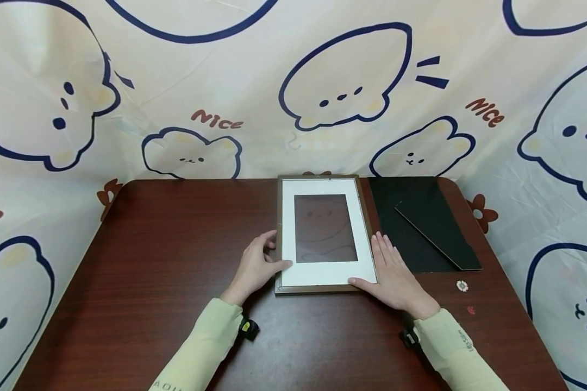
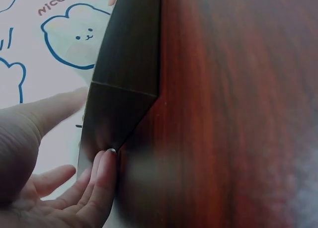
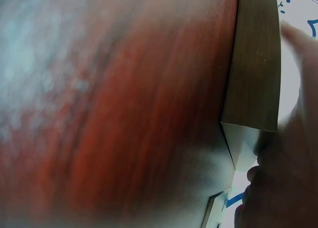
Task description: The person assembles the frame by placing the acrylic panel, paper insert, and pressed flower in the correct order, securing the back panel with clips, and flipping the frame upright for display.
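A picture frame (image 1: 320, 276) with a brownish wooden border and a white mat lies on the table, its middle window showing a dark reddish-brown surface. My left hand (image 1: 260, 266) holds its left edge near the front corner. The left thumb rests on top, and the bent fingertips (image 2: 105, 163) touch the frame's side. Along the right edge lies my right hand (image 1: 396, 277), fingers straight and thumb stretched toward the front edge. In the right wrist view, the frame's wooden side (image 3: 253, 64) shows beside the right hand, which is partly dark there.
Right of the frame, a black board (image 1: 403, 190) lies under a second dark panel (image 1: 440, 233). A small white flower-like piece (image 1: 462, 286) and a small red piece (image 1: 471, 310) lie near the brown table's (image 1: 176, 244) right edge. Printed cloth (image 1: 254, 81) hangs behind.
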Available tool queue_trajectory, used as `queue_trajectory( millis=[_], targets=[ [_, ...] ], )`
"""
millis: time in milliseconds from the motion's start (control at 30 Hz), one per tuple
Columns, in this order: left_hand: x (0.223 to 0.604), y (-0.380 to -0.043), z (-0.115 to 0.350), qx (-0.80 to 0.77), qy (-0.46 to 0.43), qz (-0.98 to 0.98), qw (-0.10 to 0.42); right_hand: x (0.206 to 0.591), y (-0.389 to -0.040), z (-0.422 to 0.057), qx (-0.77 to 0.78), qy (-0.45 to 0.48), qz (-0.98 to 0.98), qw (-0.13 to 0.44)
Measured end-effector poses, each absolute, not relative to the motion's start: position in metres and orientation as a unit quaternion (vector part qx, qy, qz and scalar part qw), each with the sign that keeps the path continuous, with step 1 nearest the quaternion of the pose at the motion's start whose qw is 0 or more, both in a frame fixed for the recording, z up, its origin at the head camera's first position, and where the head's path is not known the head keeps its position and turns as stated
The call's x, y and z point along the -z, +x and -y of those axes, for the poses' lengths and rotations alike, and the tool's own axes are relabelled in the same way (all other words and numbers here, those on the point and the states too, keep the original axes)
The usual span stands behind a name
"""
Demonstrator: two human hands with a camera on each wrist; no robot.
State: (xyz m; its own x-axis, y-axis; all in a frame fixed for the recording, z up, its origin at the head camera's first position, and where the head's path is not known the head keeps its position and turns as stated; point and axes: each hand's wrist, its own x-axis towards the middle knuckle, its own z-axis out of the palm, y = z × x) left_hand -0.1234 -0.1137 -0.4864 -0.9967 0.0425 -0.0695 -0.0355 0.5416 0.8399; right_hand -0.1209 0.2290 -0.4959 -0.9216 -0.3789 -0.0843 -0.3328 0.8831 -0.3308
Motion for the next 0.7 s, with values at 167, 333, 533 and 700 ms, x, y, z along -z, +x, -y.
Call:
queue_trajectory(
  millis=[167,333,533,700],
  targets=[
    [0.486,-0.117,0.112,-0.460,0.035,-0.887,0.029,0.495,-0.121,-0.229,0.160,-0.180,-0.967,0.080],
    [0.484,-0.111,0.109,-0.414,0.065,-0.907,0.037,0.495,-0.120,-0.229,0.161,-0.182,-0.967,0.080],
    [0.484,-0.105,0.105,-0.373,0.092,-0.922,0.037,0.495,-0.120,-0.229,0.161,-0.181,-0.967,0.079],
    [0.485,-0.103,0.102,-0.325,0.127,-0.937,0.028,0.497,-0.121,-0.229,0.157,-0.181,-0.968,0.077]
  ],
)
